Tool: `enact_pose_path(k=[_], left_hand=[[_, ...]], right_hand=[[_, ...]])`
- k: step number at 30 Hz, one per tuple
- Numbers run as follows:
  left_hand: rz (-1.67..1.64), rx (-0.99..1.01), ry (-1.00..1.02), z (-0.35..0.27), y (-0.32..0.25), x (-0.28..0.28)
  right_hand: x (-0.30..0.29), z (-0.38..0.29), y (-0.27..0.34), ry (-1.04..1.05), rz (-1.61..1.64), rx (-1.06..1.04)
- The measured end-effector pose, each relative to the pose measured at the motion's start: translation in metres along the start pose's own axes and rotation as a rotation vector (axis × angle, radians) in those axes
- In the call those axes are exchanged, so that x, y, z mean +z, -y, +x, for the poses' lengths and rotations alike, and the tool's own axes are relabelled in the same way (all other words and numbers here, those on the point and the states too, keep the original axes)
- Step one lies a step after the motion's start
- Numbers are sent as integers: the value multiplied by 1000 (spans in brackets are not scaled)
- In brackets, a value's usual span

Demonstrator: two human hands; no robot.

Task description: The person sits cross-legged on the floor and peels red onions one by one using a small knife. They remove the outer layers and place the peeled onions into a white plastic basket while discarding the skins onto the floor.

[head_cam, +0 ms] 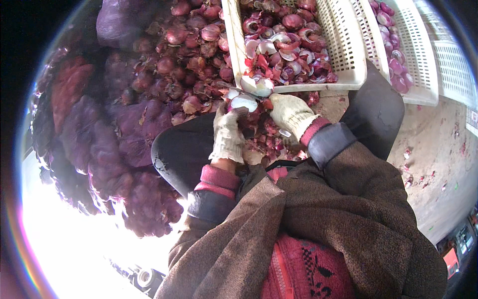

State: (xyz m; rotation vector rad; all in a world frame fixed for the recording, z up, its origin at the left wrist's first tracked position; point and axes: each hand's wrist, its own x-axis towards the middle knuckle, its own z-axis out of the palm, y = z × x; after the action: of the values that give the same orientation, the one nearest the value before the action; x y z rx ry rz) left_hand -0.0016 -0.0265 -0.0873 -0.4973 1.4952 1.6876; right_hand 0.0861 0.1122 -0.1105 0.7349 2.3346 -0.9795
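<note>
My left hand (227, 136), in a pale knitted glove, holds a red onion (243, 102) with a white cut face turned up. In a similar glove, my right hand (293, 114) is closed around what looks like a small knife, its red handle (267, 104) showing beside the fingers. The thin blade (251, 95) lies close against the onion. Just beyond it, pale onion pieces (257, 86) are at the near corner of a white plastic crate (298, 88); whether they are attached to the onion, I cannot tell. Onion skins and cut pieces (287, 56) fill that crate's bottom.
Unpeeled red onions (194, 52) are heaped left of the crate. Purple mesh sacks (101, 130) lie farther left. A second white crate (418, 52) on the right holds peeled onions (397, 63). Skin scraps (265, 144) litter the floor between my knees. Concrete floor (437, 160) extends right.
</note>
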Motion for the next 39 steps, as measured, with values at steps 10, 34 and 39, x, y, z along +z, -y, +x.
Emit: enact_pose_path(k=[10,34,39], left_hand=[[-260,157,271,-21,-25,-29],[-249,513,391,-109,-61,24],[-246,397,608,-101,-54,-2]], right_hand=[[18,7,-14,-123,-18,-207],[-73,-144,60,-2,1465,-349],[-73,-162,68,113,1556,-408]])
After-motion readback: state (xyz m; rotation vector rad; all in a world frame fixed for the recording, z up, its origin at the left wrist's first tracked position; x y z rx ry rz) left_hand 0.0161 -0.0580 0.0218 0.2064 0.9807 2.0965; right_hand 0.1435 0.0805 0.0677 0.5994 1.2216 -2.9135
